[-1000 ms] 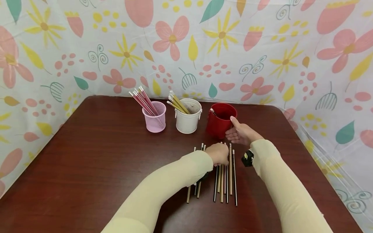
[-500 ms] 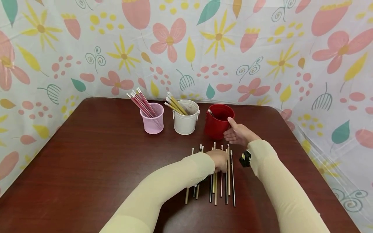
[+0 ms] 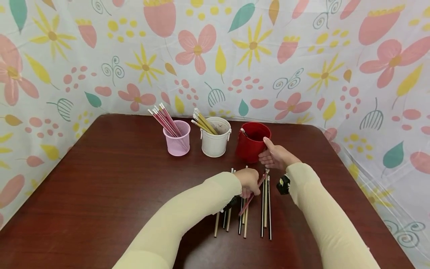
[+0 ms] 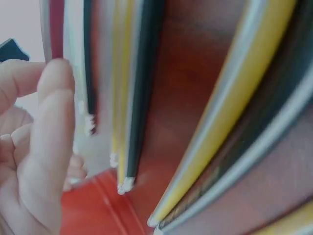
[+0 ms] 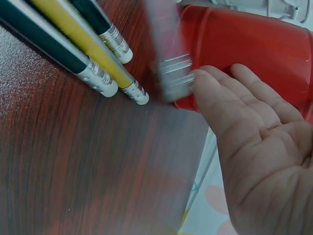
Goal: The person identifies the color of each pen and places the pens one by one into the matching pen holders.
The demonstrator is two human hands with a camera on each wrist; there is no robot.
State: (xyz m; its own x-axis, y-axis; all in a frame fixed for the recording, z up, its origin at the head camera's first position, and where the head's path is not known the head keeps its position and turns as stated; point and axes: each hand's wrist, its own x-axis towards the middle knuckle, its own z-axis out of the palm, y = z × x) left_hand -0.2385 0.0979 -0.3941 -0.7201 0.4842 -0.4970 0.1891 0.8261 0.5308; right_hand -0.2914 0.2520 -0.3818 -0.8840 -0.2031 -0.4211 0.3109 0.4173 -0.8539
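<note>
My left hand pinches a red pencil between thumb and fingers, holding it slanted over the dark, yellow and gold pencils on the table. In the left wrist view the red pencil runs up from the fingertips of the left hand. My right hand rests with extended fingers against the side of the red bucket. One pencil leans inside that bucket. The right wrist view shows the blurred eraser end of the red pencil beside the fingertips of the right hand.
Left of the red bucket stand a white bucket holding yellow pencils and a pink mesh cup holding pink-red pencils. A flowered sheet hangs behind the brown table.
The left hand has lifted the red pencil from the row and tilted it, and moved slightly up and left. The right hand stays at the red bucket.
</note>
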